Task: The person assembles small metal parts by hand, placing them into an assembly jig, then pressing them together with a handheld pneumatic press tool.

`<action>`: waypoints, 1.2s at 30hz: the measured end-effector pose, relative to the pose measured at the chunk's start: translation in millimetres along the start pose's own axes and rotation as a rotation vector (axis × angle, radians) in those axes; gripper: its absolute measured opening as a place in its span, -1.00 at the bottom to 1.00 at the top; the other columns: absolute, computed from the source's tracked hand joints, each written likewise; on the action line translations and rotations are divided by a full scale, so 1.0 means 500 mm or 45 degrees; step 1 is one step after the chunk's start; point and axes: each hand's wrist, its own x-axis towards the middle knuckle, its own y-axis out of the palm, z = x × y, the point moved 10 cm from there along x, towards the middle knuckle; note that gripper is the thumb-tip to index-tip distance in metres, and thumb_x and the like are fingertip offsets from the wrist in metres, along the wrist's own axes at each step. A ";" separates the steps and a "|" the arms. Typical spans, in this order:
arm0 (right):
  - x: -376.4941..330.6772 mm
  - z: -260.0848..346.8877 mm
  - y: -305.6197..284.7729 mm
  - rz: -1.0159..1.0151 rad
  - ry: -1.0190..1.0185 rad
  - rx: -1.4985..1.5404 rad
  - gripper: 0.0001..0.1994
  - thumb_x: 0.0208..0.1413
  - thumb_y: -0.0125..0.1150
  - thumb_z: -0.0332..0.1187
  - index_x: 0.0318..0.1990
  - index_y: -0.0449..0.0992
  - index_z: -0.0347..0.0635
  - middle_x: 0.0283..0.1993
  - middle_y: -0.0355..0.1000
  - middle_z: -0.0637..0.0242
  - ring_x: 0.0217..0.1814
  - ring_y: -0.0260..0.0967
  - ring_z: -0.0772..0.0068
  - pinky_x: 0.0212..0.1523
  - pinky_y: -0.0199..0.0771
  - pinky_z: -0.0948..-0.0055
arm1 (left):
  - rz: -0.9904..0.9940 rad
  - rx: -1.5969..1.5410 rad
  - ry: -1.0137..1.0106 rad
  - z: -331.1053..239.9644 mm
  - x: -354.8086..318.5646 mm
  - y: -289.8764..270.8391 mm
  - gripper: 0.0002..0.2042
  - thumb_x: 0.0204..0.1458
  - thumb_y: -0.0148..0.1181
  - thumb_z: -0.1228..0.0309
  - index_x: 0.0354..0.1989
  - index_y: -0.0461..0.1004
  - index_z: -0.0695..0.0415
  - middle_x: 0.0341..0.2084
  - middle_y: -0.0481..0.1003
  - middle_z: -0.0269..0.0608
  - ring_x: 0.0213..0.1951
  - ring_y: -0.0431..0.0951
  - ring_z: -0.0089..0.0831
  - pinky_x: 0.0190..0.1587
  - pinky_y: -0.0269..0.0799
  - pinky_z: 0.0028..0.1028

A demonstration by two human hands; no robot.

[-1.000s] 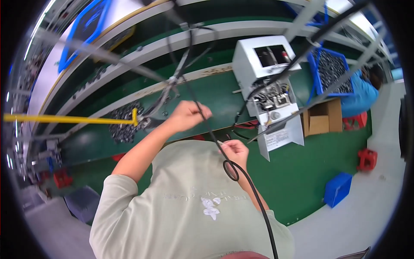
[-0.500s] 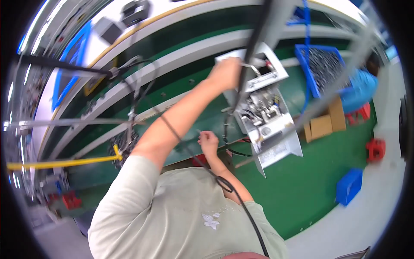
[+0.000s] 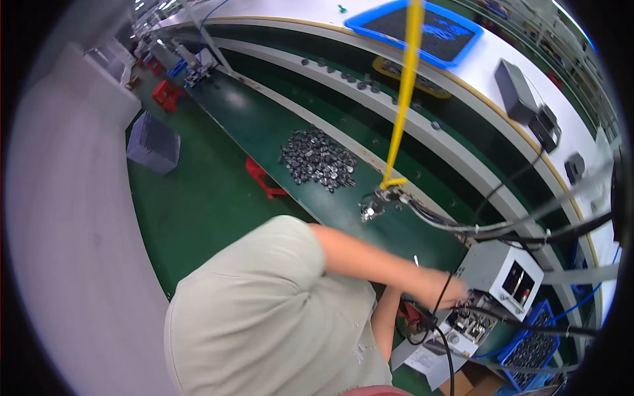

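Note:
My left hand (image 3: 449, 289) is smeared by motion. It is at the near side of the white machine housing (image 3: 481, 267), close to the exposed metal mechanism (image 3: 472, 325); whether it touches them is unclear. A black cable (image 3: 444, 296) crosses in front of it. My right forearm (image 3: 386, 325) rises below my left forearm, which hides the right hand and anything in it. Just beyond the left forearm a thin white piece (image 3: 416, 261) sticks out; what it belongs to does not show.
Small dark parts (image 3: 318, 158) lie heaped on the green bench (image 3: 247, 122). A yellow coiled hose (image 3: 404, 92) hangs over it with a metal fitting (image 3: 371, 210). Beyond the machine stands a blue tray (image 3: 503, 360) of parts. A red stool (image 3: 261, 177) is under the bench edge.
The view has swung left, bringing the heap of dark parts into sight. My left hand has come down from the top of the housing toward the mechanism. My right hand has become hidden.

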 end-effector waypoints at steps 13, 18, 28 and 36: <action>0.013 0.149 0.299 -0.163 -0.711 -0.232 -0.94 0.22 0.05 -0.49 -0.23 0.38 -0.30 -0.33 0.39 0.35 -0.30 0.34 0.57 -0.21 0.38 0.59 | -1.762 0.444 -1.176 0.800 -1.193 -0.795 -0.57 -0.06 0.17 0.29 0.03 0.44 0.16 -0.15 0.49 -0.05 -0.11 0.49 -0.25 -0.04 0.41 -0.34; 0.059 0.100 0.285 -0.032 -0.921 -0.096 -0.77 0.14 0.13 -0.43 -0.06 0.41 -0.31 -0.14 0.38 0.19 -0.15 0.36 0.31 -0.08 0.40 0.41 | -1.512 0.869 -1.674 1.047 -1.310 -0.891 -0.32 0.00 0.04 0.00 0.33 0.16 -0.04 0.30 0.10 0.15 0.27 0.16 0.15 0.28 0.12 -0.08; 0.194 0.263 0.479 -0.235 -0.845 -1.245 -0.60 0.07 0.24 -0.39 0.06 0.33 -0.22 0.07 0.27 0.13 0.02 0.27 0.26 -0.01 0.35 0.37 | -1.452 1.061 -1.334 1.210 -1.349 -0.986 -0.48 0.13 -0.05 -0.09 0.03 0.47 0.08 0.05 0.36 0.09 0.13 0.33 0.01 0.20 0.22 -0.16; 0.389 0.288 0.354 -0.713 -0.604 -1.616 -0.34 0.12 0.11 0.08 0.23 0.27 -0.21 0.23 0.18 -0.17 0.27 0.15 -0.09 0.27 0.14 0.13 | -1.420 1.177 -1.297 1.303 -1.386 -1.094 -0.57 0.13 0.01 -0.01 -0.14 0.44 0.15 -0.09 0.42 0.12 -0.02 0.44 0.03 0.02 0.34 -0.09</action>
